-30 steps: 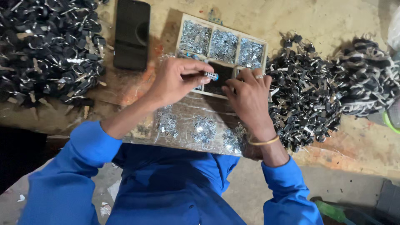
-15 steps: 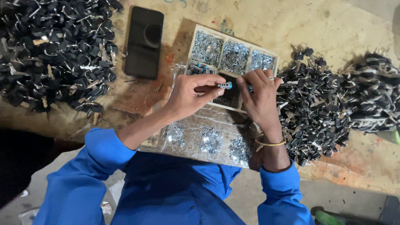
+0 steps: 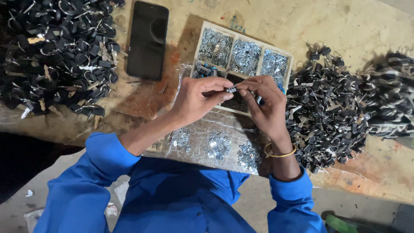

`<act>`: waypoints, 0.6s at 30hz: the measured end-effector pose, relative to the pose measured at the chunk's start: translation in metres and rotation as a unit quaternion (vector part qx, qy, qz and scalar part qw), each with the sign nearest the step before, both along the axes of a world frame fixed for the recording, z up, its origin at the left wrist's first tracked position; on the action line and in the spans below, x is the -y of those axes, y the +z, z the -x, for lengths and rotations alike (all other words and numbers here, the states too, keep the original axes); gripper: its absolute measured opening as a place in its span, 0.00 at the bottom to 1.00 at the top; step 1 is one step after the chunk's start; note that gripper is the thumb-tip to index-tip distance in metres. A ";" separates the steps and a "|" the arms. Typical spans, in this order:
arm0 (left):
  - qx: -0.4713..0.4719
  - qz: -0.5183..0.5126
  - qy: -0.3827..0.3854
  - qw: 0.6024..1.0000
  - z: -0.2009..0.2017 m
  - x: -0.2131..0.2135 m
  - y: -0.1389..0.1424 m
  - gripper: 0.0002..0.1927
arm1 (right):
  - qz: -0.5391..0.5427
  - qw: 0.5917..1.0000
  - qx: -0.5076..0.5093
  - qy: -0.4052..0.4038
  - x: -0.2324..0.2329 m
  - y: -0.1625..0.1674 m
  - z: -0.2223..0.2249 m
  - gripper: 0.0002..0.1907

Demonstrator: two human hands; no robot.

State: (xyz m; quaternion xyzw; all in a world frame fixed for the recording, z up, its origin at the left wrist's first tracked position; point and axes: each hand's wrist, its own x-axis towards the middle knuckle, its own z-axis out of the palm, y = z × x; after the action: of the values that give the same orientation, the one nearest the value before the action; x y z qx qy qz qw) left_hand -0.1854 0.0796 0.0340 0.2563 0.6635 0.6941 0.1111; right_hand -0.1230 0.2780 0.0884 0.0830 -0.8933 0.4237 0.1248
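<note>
Left hand (image 3: 196,101) and right hand (image 3: 265,108) meet fingertip to fingertip, both pinching one small metal clip (image 3: 231,89) above a compartmented tray (image 3: 243,58) of silvery parts. Black phone (image 3: 147,39) lies left of the tray. Dark key-ring piles (image 3: 327,116) flank both sides on the table (image 3: 345,26).

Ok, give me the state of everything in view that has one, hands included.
Left hand: pinching the small metal part at its fingertips.
Right hand: pinching the same part from the other side.
Phone: lying flat, screen dark.
Compartment tray: open, top cells full of silver pieces.
Clear plastic sheet: spread flat, with small clusters of metal clips.
</note>
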 end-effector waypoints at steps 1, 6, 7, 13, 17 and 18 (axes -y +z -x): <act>-0.010 -0.003 0.003 1.000 0.000 0.000 0.000 0.13 | -0.012 1.000 -0.009 -0.001 0.001 0.000 0.000 0.08; -0.008 0.013 0.006 1.000 0.000 0.001 -0.001 0.11 | -0.043 0.998 -0.033 -0.010 0.007 -0.001 -0.001 0.08; -0.014 0.010 0.007 1.000 0.000 0.001 -0.001 0.11 | -0.039 0.999 -0.027 -0.008 0.007 -0.001 -0.001 0.08; 0.008 -0.001 0.000 1.000 0.000 0.003 -0.001 0.11 | -0.132 0.987 -0.002 -0.087 0.001 -0.006 0.002 0.08; 0.000 -0.018 0.009 1.000 0.000 0.002 0.000 0.11 | -0.302 0.953 -0.010 -0.029 0.005 -0.019 0.007 0.09; 0.001 -0.019 0.013 1.000 0.000 0.002 0.000 0.11 | -0.306 0.952 -0.012 -0.015 0.004 -0.020 0.007 0.09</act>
State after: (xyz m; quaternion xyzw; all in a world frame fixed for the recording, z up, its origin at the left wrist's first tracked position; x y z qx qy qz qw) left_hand -0.1849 0.0779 0.0341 0.2492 0.6533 0.7082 0.0975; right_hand -0.1299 0.2741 0.0685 0.1084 -0.9797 0.1270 0.1105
